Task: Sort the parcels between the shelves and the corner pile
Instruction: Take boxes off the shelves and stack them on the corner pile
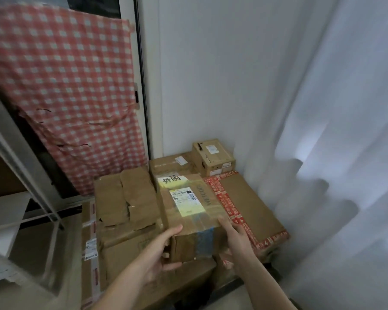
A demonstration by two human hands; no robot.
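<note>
Here both hands are on one parcel (188, 211) at the front of the corner pile: a brown carton with a white and yellow shipping label on top, clear tape across it and a strip of blue tape down its near face. The left hand (159, 253) grips the near left corner, thumb lying on the top edge and fingers curled round underneath. The right hand (235, 238) clasps the near right side, one digit stretched along the top edge and the rest folded down the flank, partly hidden. Whether the parcel rests on the boxes below or is lifted just clear of them cannot be told.

Just left of it lies a crumpled box (126, 198) patched with wide brown tape. Just right of it lies a flat carton edged with red printed tape (251, 204). Behind them a plain carton (170, 164) stands against the wall (199, 74), and a small box (213, 156) with white labels sits at the very back of the corner. A low carton with red and white tape (90, 242) lies at the left foot of the pile.

A red checked cloth (65, 97) hangs over the dark window on the left, a white curtain (334, 153) falls on the right, and a blurred pale shelf frame (31, 175) crosses the left edge
</note>
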